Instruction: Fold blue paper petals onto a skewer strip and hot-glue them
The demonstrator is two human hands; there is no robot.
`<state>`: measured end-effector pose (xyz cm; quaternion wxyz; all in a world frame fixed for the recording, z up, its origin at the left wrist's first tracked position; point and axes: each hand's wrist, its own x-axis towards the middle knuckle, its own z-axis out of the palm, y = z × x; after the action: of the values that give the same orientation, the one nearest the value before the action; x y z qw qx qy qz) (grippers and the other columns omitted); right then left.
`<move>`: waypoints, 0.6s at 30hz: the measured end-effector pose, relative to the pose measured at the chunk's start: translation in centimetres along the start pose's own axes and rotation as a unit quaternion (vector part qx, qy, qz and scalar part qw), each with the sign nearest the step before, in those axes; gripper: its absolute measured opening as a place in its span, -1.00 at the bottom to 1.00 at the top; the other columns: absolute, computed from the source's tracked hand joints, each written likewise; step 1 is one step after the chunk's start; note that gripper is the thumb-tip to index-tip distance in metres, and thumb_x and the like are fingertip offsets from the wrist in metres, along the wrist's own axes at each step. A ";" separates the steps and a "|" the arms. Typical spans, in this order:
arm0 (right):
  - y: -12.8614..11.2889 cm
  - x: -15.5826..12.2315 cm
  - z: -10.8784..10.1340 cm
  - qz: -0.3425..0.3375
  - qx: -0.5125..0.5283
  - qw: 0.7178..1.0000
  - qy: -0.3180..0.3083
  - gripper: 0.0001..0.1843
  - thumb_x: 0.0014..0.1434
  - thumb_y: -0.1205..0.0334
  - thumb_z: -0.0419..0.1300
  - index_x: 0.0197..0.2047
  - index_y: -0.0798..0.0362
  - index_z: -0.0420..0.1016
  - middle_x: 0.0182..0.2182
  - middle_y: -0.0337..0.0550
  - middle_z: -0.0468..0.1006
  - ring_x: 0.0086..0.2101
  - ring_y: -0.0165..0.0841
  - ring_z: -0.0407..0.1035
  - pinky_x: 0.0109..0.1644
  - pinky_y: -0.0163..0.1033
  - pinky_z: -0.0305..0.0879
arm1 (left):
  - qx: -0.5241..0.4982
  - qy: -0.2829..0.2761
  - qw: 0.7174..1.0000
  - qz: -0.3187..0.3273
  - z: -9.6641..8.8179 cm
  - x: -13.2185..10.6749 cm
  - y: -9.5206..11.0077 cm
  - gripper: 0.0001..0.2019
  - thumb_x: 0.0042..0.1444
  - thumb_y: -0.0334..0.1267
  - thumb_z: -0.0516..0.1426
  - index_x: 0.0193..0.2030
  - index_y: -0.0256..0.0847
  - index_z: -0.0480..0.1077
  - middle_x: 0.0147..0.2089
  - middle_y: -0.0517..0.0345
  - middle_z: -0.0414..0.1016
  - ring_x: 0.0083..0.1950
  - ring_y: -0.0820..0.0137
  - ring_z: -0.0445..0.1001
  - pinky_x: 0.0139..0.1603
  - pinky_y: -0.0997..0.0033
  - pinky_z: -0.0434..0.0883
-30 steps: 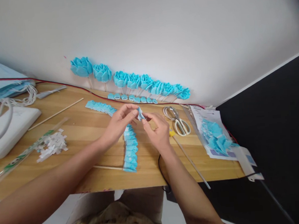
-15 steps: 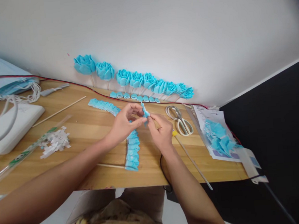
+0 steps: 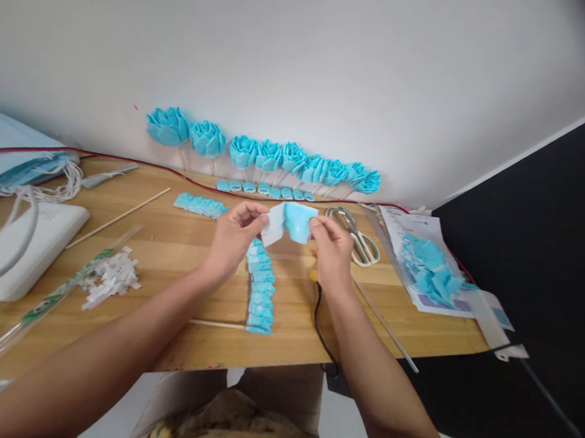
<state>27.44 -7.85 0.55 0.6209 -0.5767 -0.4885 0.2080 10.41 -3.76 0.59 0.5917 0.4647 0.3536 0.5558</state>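
Between my hands, above the table, a small blue-and-white petal piece [image 3: 299, 222] of soft sheet material is spread out. Its left part shows white, its right part blue, with a crease or join in the middle; whether it is one piece or two I cannot tell. My left hand [image 3: 236, 233] pinches the white edge between thumb and fingers. At the blue edge, my right hand [image 3: 332, 246] pinches in the same way. Below them a curved row of overlapping folded blue pieces [image 3: 260, 288] lies on the wood, partly hidden by my left hand.
Blue fabric roses [image 3: 207, 138] on sticks lean along the wall, with small blue pieces [image 3: 264, 190] before them. Scissors [image 3: 363, 249] lie right of my right hand, near loose blue petals [image 3: 431, 269]. White scraps [image 3: 113, 275] and a white device [image 3: 28, 244] are at left.
The blue piece, seen edge-on between my fingertips before, is now spread open with its faces toward me. My hands have moved apart, the right one further right.
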 end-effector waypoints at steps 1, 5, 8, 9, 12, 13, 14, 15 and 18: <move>0.2 0.3 -0.2 0.016 0.016 0.999 0.027 -0.74 0.16 0.03 0.24 -0.35 0.05 0.58 -0.56 -0.32 0.43 -0.50 -0.43 0.32 -0.37 -0.30 0.29 | 0.002 0.004 1.000 0.003 0.0 0.0 0.0 -0.78 -0.09 -0.22 0.33 -0.31 -0.25 0.49 -0.39 0.21 0.51 -0.41 0.48 0.41 -0.41 0.49 0.36; 0.2 0.8 -0.6 -0.045 -0.021 0.995 0.083 -0.75 0.14 0.06 0.26 -0.24 0.06 0.62 -0.45 -0.23 0.58 -0.43 -0.38 0.44 -0.31 -0.26 0.38 | 0.018 0.011 1.000 0.016 0.0 0.1 0.0 -0.79 -0.07 -0.25 0.30 -0.26 -0.23 0.49 -0.35 0.20 0.53 -0.39 0.46 0.44 -0.45 0.51 0.34; -0.2 0.2 -0.3 -0.173 -0.131 0.975 0.048 -0.83 0.22 0.19 0.21 -0.25 0.03 0.62 -0.41 -0.17 0.64 -0.41 -0.35 0.47 -0.26 -0.23 0.42 | 0.030 -0.001 0.999 0.032 0.2 0.0 -0.2 -0.81 -0.04 -0.27 0.29 -0.25 -0.24 0.49 -0.30 0.17 0.57 -0.33 0.44 0.48 -0.36 0.49 0.40; -0.3 -0.1 -0.1 -0.215 -0.164 0.962 0.027 -0.83 0.25 0.22 0.18 -0.26 0.03 0.62 -0.41 -0.16 0.64 -0.41 -0.34 0.48 -0.25 -0.22 0.42 | 0.032 -0.006 0.999 0.037 0.2 -0.1 -0.3 -0.81 -0.03 -0.27 0.28 -0.24 -0.24 0.49 -0.28 0.17 0.57 -0.31 0.43 0.49 -0.32 0.48 0.41; -0.3 -0.8 0.4 -0.298 -0.214 0.930 -0.029 -0.80 0.30 0.29 0.15 -0.24 0.02 0.62 -0.39 -0.13 0.66 -0.38 -0.33 0.51 -0.21 -0.21 0.44 | 0.029 -0.018 0.999 0.038 0.4 -0.3 -0.4 -0.79 -0.02 -0.27 0.28 -0.22 -0.25 0.49 -0.27 0.15 0.59 -0.30 0.44 0.51 -0.27 0.48 0.42; -0.2 -1.0 0.5 -0.309 -0.219 0.924 -0.042 -0.80 0.31 0.31 0.14 -0.22 0.02 0.62 -0.37 -0.12 0.67 -0.37 -0.33 0.52 -0.20 -0.21 0.44 | 0.028 -0.023 0.999 0.035 0.4 -0.3 -0.5 -0.79 -0.01 -0.27 0.28 -0.20 -0.25 0.49 -0.27 0.15 0.59 -0.29 0.44 0.51 -0.26 0.48 0.42; -0.1 -1.1 0.6 -0.316 -0.223 0.921 -0.052 -0.80 0.32 0.31 0.14 -0.21 0.02 0.62 -0.36 -0.10 0.68 -0.35 -0.32 0.52 -0.19 -0.21 0.44 | 0.029 -0.028 0.999 0.033 0.4 -0.4 -0.4 -0.78 -0.01 -0.27 0.28 -0.19 -0.25 0.49 -0.26 0.14 0.59 -0.28 0.44 0.52 -0.26 0.47 0.42; -0.1 -1.2 0.7 -0.319 -0.226 0.919 -0.060 -0.79 0.32 0.32 0.13 -0.20 0.03 0.63 -0.36 -0.10 0.68 -0.34 -0.32 0.53 -0.19 -0.20 0.44 | 0.032 -0.035 0.998 0.032 0.4 -0.4 -0.4 -0.77 0.01 -0.26 0.28 -0.17 -0.25 0.49 -0.24 0.13 0.60 -0.26 0.42 0.53 -0.24 0.47 0.43; -0.1 -1.3 0.8 -0.311 -0.225 0.920 -0.080 -0.78 0.33 0.32 0.13 -0.15 0.02 0.64 -0.34 -0.08 0.67 -0.31 -0.29 0.54 -0.16 -0.18 0.45 | 0.039 -0.062 0.997 0.038 0.3 -0.6 -0.3 -0.74 0.06 -0.20 0.27 -0.11 -0.24 0.49 -0.19 0.09 0.61 -0.18 0.36 0.56 -0.18 0.42 0.46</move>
<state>26.19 -8.59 0.03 0.4666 -0.5019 -0.7253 -0.0656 10.71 -4.37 0.36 0.5720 0.5344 0.3196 0.5339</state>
